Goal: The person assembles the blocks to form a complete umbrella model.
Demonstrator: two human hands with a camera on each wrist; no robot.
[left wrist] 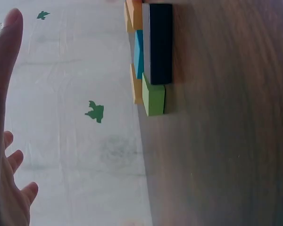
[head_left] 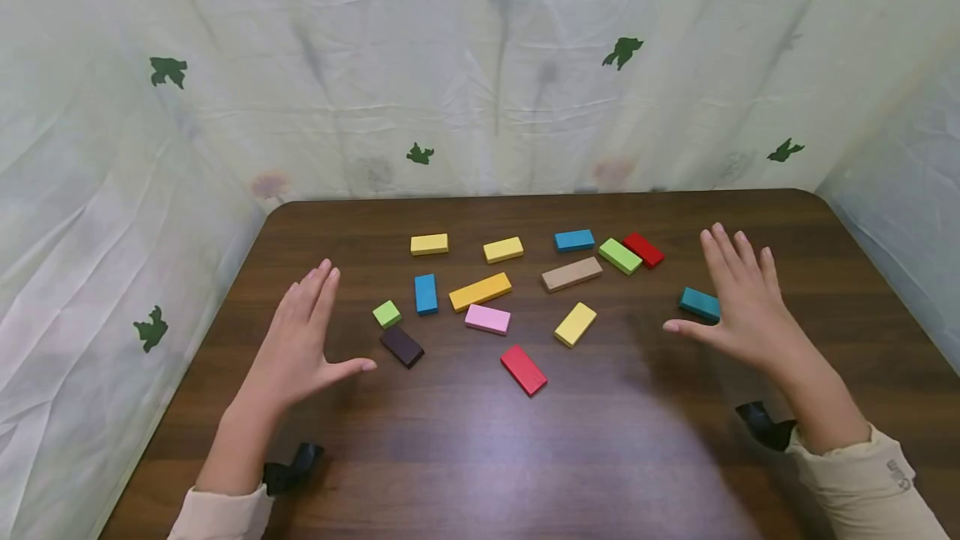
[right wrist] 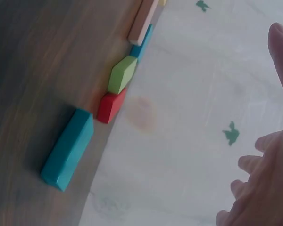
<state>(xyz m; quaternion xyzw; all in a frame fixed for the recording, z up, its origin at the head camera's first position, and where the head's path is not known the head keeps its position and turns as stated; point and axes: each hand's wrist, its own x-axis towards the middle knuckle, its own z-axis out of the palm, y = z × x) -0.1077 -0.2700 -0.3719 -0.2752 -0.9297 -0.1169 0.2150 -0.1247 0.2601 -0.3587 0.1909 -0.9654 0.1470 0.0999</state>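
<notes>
My left hand (head_left: 300, 348) hovers over the left of the table with fingers straight and thumb spread, holding nothing. Nearest to it are a black block (head_left: 402, 347) and a short light green block (head_left: 387, 314); both show in the left wrist view, the black block (left wrist: 160, 44) in front. On the right, my right hand (head_left: 750, 307) is likewise spread, and it overlaps the end of a teal block (head_left: 700, 304) in the head view. In the right wrist view this teal block (right wrist: 68, 149) lies whole on the wood, apart from the fingers.
Between the hands lie a red block (head_left: 523, 370), a pink block (head_left: 487, 319), an orange block (head_left: 480, 292), a tan block (head_left: 572, 274) and several yellow and blue ones. A green block (head_left: 620, 257) sits beside another red block (head_left: 643, 250). White cloth (head_left: 465, 65) surrounds the table (head_left: 480, 473).
</notes>
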